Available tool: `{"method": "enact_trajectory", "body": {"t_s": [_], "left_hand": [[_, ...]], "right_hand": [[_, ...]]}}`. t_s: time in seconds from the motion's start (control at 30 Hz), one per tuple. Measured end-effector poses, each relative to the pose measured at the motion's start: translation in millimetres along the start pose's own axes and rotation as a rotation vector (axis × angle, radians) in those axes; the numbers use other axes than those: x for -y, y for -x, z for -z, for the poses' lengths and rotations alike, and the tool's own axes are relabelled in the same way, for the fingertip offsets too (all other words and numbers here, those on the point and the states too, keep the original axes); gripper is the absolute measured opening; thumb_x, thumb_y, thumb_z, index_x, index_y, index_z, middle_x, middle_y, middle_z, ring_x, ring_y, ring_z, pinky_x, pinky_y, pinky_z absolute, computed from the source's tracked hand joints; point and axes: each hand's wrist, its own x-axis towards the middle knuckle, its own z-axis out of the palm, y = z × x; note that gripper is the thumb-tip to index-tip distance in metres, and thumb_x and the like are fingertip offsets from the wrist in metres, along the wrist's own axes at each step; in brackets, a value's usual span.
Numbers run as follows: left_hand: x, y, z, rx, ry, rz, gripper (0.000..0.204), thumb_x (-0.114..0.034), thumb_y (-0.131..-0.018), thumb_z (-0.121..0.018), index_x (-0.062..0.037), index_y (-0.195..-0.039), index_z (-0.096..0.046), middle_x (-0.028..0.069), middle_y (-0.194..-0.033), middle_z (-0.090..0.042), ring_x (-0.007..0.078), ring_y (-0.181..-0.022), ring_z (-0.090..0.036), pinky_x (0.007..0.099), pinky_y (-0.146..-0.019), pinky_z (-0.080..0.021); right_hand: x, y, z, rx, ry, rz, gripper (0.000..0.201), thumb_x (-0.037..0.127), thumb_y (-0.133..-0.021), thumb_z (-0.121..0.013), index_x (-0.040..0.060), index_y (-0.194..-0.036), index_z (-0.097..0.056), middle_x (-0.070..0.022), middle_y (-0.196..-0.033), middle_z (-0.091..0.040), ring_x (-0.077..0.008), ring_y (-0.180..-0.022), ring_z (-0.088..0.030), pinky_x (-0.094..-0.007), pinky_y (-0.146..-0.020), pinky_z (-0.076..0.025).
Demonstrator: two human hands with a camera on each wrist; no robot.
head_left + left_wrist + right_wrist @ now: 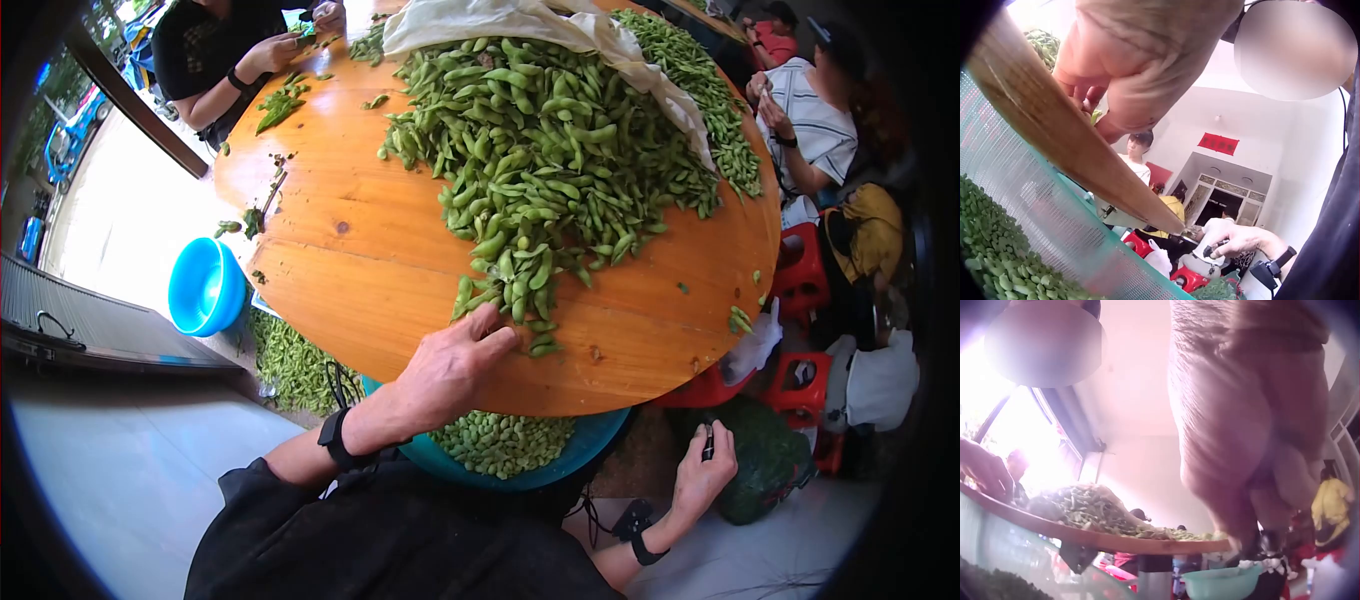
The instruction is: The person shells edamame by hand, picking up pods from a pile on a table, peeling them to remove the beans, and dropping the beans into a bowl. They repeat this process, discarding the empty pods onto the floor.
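Observation:
My left hand reaches over the near edge of the round wooden table to the tip of a large heap of green soybean pods. Its thumb and fingers pinch a green pod, mostly hidden by the hand in the left wrist view. Out beyond the table's right front edge, my right hand hangs low with curled fingers around a small black object. Below the table edge, by my lap, a teal mesh basket contains shelled green beans.
A pale cloth lies along the heap's far side. More pods cover the floor at left, near a blue basin. Red stools and a dark green bag stand at right. Other people sit around the table.

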Motion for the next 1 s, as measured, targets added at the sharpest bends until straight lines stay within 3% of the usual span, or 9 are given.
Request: {"method": "enact_trajectory", "body": {"t_s": [0.03, 0.1, 0.17, 0.3, 0.4, 0.47, 0.7, 0.87, 1.0], "left_hand": [[-3, 2, 0, -0.039, 0.171, -0.003, 0.018, 0.001, -0.085, -0.065, -0.0046, -0.102, -0.064, 0.0095, -0.089, -0.057, 0.0243, -0.079, -0.062, 0.0342, -0.068, -0.053], [-12, 8, -4, 0.043, 0.463, 0.138, 0.012, -0.002, -0.090, -0.065, -0.0037, -0.101, -0.063, 0.0062, -0.087, -0.058, 0.0175, -0.076, -0.060, 0.0311, -0.067, -0.050], [-18, 13, -10, 0.125, 0.751, 0.279, 0.007, -0.005, -0.094, -0.065, -0.0029, -0.100, -0.062, 0.0029, -0.084, -0.060, 0.0107, -0.073, -0.057, 0.0280, -0.065, -0.048], [-26, 21, -20, 0.192, 1.059, 0.436, 0.014, -0.016, -0.099, -0.062, -0.0014, -0.099, -0.061, -0.0032, -0.087, -0.061, 0.0022, -0.076, -0.053, 0.0202, -0.065, -0.045], [-25, 23, -24, 0.067, 1.007, 0.457, 0.012, -0.011, -0.098, -0.064, 0.0004, -0.098, -0.062, -0.0006, -0.085, -0.061, 0.0051, -0.078, -0.059, 0.0215, -0.067, -0.049], [-25, 22, -28, -0.107, 0.735, 0.240, 0.010, -0.007, -0.095, -0.065, 0.0032, -0.093, -0.062, 0.0062, -0.082, -0.064, 0.0118, -0.078, -0.068, 0.0281, -0.063, -0.055], [-26, 25, -35, -0.158, 0.883, 0.281, 0.007, -0.004, -0.095, -0.065, 0.0023, -0.093, -0.062, 0.0054, -0.079, -0.060, 0.0123, -0.073, -0.067, 0.0266, -0.059, -0.052], [-18, 24, -23, 0.231, 1.701, 0.656, 0.016, -0.017, -0.102, -0.058, -0.0036, -0.093, -0.059, -0.0004, -0.070, -0.053, 0.0070, -0.056, -0.045, 0.0235, -0.045, -0.034], [-20, 21, -18, 0.278, 1.741, 0.754, 0.021, -0.021, -0.103, -0.056, -0.0047, -0.090, -0.058, -0.0004, -0.068, -0.052, 0.0070, -0.053, -0.042, 0.0252, -0.043, -0.032]], "right_hand": [[7, 0, -5, 0.016, -0.118, 0.017, 0.013, -0.001, -0.090, -0.058, -0.0073, -0.101, -0.061, -0.0147, -0.078, -0.056, -0.0264, -0.063, -0.056, -0.0371, -0.058, -0.045], [39, 10, -7, 0.298, -0.723, -0.309, 0.014, 0.000, -0.093, -0.054, -0.0053, -0.105, -0.060, -0.0071, -0.077, -0.056, -0.0114, -0.058, -0.052, -0.0282, -0.050, -0.042], [79, 14, -21, 0.525, -0.973, -0.153, 0.018, 0.001, -0.094, -0.052, -0.0053, -0.109, -0.059, -0.0019, -0.077, -0.055, -0.0029, -0.056, -0.047, -0.0211, -0.047, -0.039], [124, 21, -43, 0.825, -1.198, -0.282, 0.023, -0.001, -0.096, -0.055, -0.0099, -0.116, -0.059, -0.0012, -0.074, -0.053, -0.0043, -0.055, -0.046, -0.0213, -0.047, -0.039], [126, 20, -50, 0.841, -1.277, -0.349, 0.024, 0.000, -0.096, -0.055, -0.0107, -0.118, -0.059, -0.0010, -0.076, -0.052, -0.0044, -0.056, -0.047, -0.0216, -0.047, -0.037], [126, 22, -54, 0.853, -1.356, -0.414, 0.025, 0.000, -0.096, -0.055, -0.0111, -0.118, -0.059, -0.0010, -0.078, -0.052, -0.0044, -0.056, -0.047, -0.0217, -0.047, -0.037], [126, 27, -63, 0.750, -1.239, -0.281, 0.021, -0.003, -0.094, -0.057, -0.0092, -0.113, -0.062, -0.0016, -0.082, -0.050, -0.0057, -0.056, -0.048, -0.0225, -0.046, -0.037], [126, 28, -64, 0.703, -1.286, -0.234, 0.017, -0.005, -0.093, -0.057, -0.0083, -0.109, -0.063, -0.0016, -0.083, -0.051, -0.0061, -0.057, -0.050, -0.0225, -0.047, -0.038], [127, 26, -66, 0.666, -1.194, -0.088, 0.013, -0.005, -0.091, -0.058, -0.0075, -0.103, -0.063, -0.0039, -0.083, -0.054, -0.0090, -0.060, -0.054, -0.0242, -0.050, -0.043]]}}
